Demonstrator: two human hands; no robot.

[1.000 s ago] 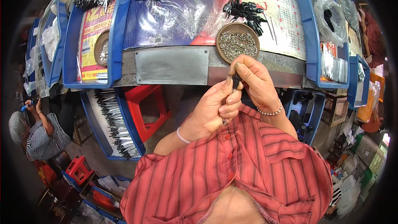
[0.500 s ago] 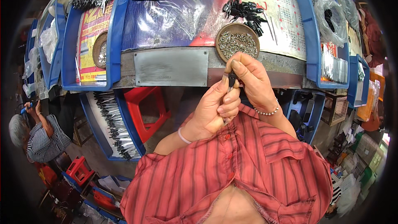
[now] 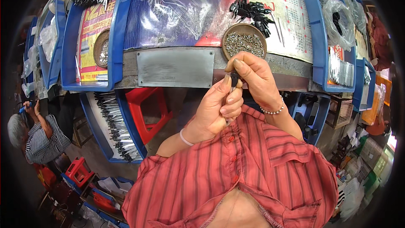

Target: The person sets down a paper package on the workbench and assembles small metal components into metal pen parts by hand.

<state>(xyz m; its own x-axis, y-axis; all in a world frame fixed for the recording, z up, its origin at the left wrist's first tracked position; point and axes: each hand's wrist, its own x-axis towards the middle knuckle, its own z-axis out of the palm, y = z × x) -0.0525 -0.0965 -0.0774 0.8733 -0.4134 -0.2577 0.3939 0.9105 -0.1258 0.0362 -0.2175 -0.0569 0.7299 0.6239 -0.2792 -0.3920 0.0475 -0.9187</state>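
My left hand (image 3: 211, 114) is closed around a thin rod with a small black plastic part (image 3: 235, 79) at its upper end, held upright in front of my chest. The rod is mostly hidden by the fingers. From the right, my right hand (image 3: 258, 78) pinches at the top of the same black part with thumb and forefinger. Whether a tiny piece sits between those fingertips cannot be seen. Just beyond the hands, at the bench edge, stands a round brown bowl (image 3: 244, 26) of small silvery metal pieces (image 3: 242, 43). Behind it lies a pile of black plastic parts (image 3: 252, 12).
Blue trays (image 3: 116, 55) flank the bench at left and right, holding thin metal rods. A metal plate (image 3: 175, 68) is fixed to the bench front. Below stand a red stool (image 3: 147, 131) and another blue tray of rods. Another person (image 3: 45, 137) works at far left.
Both hands keep nearly the same grip and place at the black part. The whole view has shifted very slightly.
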